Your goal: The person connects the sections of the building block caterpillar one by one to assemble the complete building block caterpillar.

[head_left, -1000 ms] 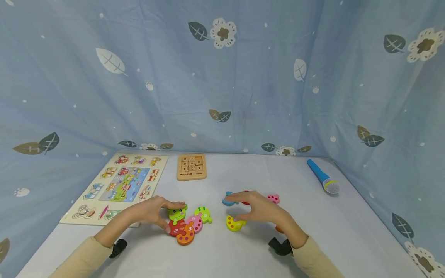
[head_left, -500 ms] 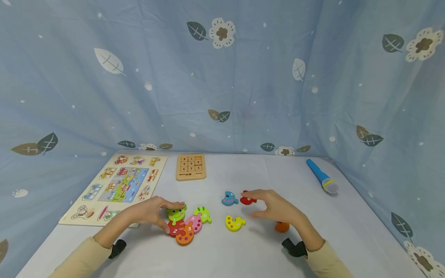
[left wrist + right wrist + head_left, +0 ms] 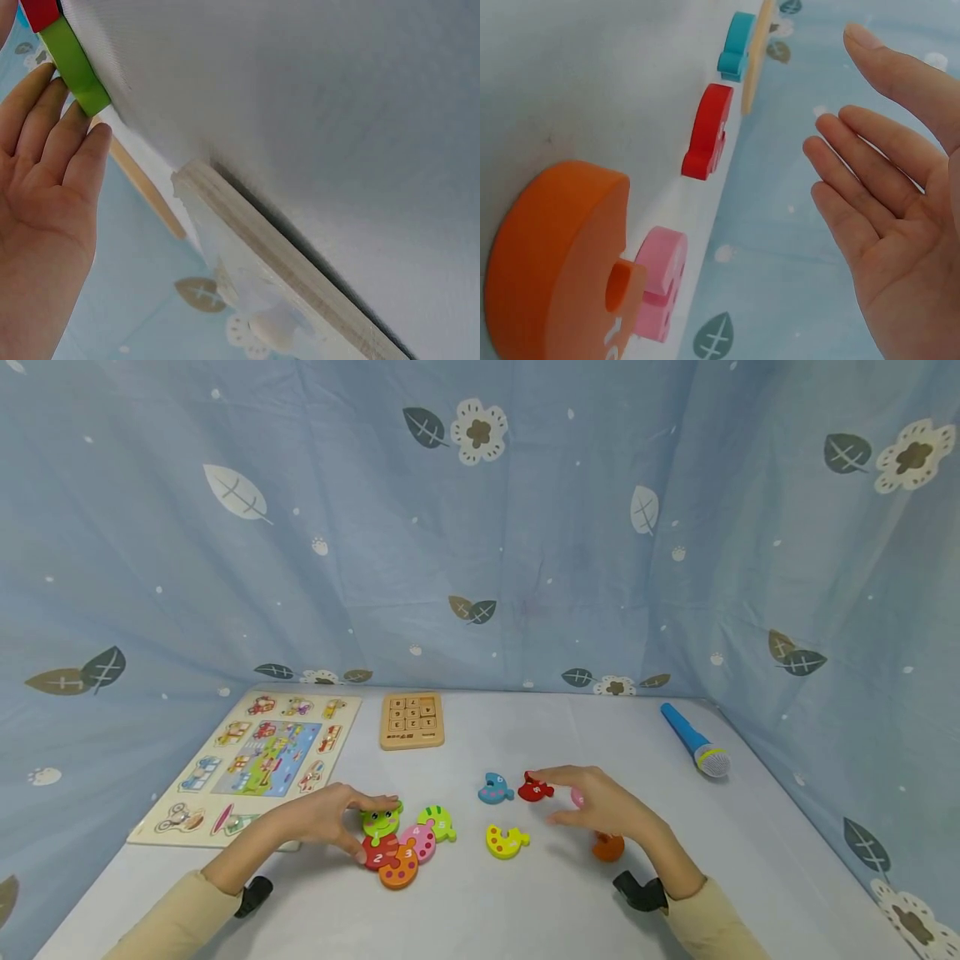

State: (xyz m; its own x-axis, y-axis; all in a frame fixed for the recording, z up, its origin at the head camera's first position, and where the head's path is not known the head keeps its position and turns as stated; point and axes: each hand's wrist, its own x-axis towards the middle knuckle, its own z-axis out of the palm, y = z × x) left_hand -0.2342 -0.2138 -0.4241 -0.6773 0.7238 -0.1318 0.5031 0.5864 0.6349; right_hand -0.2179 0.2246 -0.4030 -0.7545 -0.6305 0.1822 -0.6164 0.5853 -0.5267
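Observation:
On the left, numbered wooden caterpillar puzzle pieces lie joined: a green face [image 3: 382, 821], a red 2 [image 3: 382, 852], an orange 3 [image 3: 399, 867], a pink 4 [image 3: 421, 842] and a green 5 [image 3: 438, 822]. My left hand [image 3: 322, 815] holds the face and red 2 between fingers and thumb; the left wrist view shows its fingertips against the green edge [image 3: 75, 67]. Holding nothing, my right hand [image 3: 600, 802] hovers right of a loose red piece [image 3: 535, 788], partly covering a pink piece [image 3: 577, 797]. Its fingers are spread in the right wrist view.
Loose blue [image 3: 495, 788], yellow [image 3: 506, 842] and orange [image 3: 608, 847] pieces lie around the right hand. Behind are a picture puzzle board [image 3: 202, 806], a wooden number-slide puzzle [image 3: 412, 722] and a blue toy microphone [image 3: 693, 739]. A patterned curtain [image 3: 525, 543] borders the table.
My right hand has moved right, from above the yellow and blue pieces to beside the red one, uncovering the blue, yellow and red pieces. My left hand has stayed in place.

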